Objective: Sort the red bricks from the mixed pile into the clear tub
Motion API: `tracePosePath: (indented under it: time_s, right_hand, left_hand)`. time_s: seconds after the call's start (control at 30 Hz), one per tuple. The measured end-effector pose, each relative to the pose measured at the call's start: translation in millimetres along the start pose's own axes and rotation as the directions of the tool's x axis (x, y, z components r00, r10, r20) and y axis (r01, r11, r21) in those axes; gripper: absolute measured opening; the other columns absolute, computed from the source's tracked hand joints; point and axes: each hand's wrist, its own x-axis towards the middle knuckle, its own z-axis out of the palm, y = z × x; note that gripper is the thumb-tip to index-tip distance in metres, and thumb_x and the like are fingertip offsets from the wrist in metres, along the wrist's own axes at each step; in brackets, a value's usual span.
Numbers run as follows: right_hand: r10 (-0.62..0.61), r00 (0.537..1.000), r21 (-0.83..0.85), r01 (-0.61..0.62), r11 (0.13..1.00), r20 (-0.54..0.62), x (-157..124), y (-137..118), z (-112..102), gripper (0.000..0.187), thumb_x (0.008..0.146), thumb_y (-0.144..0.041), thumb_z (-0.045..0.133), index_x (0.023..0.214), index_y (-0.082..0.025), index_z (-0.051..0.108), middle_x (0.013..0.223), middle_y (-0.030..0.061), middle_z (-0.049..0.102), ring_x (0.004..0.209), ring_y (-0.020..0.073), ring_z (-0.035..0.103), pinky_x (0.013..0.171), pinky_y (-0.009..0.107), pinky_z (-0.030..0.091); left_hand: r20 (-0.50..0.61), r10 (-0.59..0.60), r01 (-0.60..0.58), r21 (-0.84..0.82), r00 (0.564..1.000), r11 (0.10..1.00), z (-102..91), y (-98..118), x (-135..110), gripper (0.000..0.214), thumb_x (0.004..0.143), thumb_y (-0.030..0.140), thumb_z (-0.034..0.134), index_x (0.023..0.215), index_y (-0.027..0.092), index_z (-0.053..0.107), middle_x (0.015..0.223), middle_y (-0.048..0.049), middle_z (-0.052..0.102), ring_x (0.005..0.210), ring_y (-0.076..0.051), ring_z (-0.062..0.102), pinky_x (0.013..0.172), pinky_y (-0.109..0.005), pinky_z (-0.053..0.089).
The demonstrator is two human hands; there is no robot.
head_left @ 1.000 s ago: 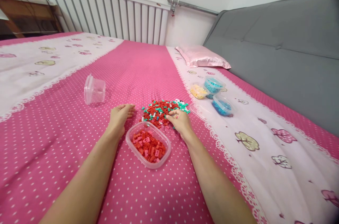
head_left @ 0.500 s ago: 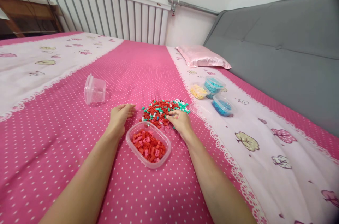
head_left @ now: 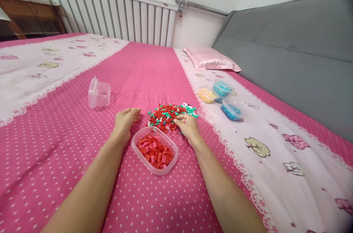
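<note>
A pile of small red, teal and white bricks [head_left: 165,113] lies on the pink dotted bedsheet [head_left: 143,71]. In front of it stands a clear plastic tub [head_left: 137,142] holding red bricks. My right hand [head_left: 188,127] rests at the pile's right edge, fingers curled and pinched among the bricks; what they hold is too small to see. My left hand [head_left: 124,122] lies flat on the sheet left of the pile, fingers stretched out, holding nothing.
An empty clear tub [head_left: 98,94] lies on its side at the left. Three tubs stand at the right: yellow bricks [head_left: 206,95], teal bricks [head_left: 222,89], blue bricks [head_left: 231,111]. A pink pillow [head_left: 211,59] and grey headboard [head_left: 289,53] lie beyond.
</note>
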Motion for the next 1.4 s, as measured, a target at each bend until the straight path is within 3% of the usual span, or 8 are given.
tracePosePath:
  time_s: [0.47,0.77,1.4]
  right_hand:
    - [0.020,1.000,0.097,-0.019,0.995,-0.014,-0.9,-1.9,0.5,0.021,0.067,-0.035,0.063,0.077,-0.016,0.066,0.058,-0.0035,0.058,0.054,0.0117,0.052,0.054,0.023,0.037]
    - [-0.059,0.997,-0.019,0.060,0.998,0.059,-1.6,-1.1,-1.6,0.024,0.066,-0.032,0.066,0.083,-0.016,0.070,0.049,-0.0063,0.050,0.048,0.0110,0.047,0.050,0.023,0.031]
    - [-0.069,0.997,-0.093,0.070,0.993,0.021,-0.8,0.9,0.1,0.021,0.070,-0.036,0.063,0.079,-0.019,0.071,0.059,-0.0022,0.061,0.055,0.0133,0.053,0.052,0.023,0.034]
  left_hand:
    - [-0.001,0.001,-0.001,0.000,1.000,1.000,0.3,1.6,-1.4,0.024,0.053,0.031,0.067,0.065,0.011,0.062,0.062,-0.0055,0.062,0.050,-0.007,0.051,0.047,-0.018,0.038]
    - [0.005,-0.003,0.003,0.001,1.000,1.000,0.3,1.3,-1.0,0.023,0.053,0.030,0.067,0.066,0.011,0.062,0.063,-0.0054,0.062,0.051,-0.008,0.050,0.046,-0.019,0.038]
    - [0.010,0.002,-0.002,0.002,1.000,1.000,0.1,2.0,-2.0,0.022,0.055,0.029,0.066,0.065,0.011,0.062,0.063,-0.0063,0.063,0.051,-0.008,0.052,0.048,-0.019,0.039]
